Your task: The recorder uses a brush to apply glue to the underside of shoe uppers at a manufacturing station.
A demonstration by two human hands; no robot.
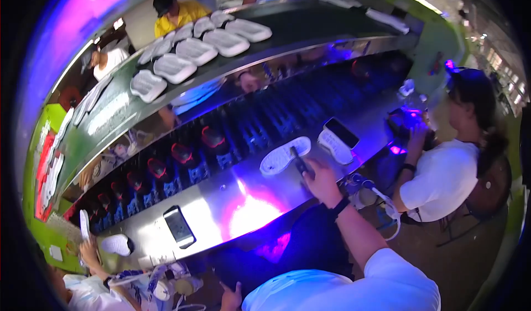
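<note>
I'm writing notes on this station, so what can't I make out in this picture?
All in the head view:
- Tool: the right hand covers its rear end; blur hides whether its tip touches the sole.
- Left hand: partly cut off by the lower edge.
- Bench: glare washes out part of its surface.
- Racks: details toward the right are lost in shadow and blur.
</note>
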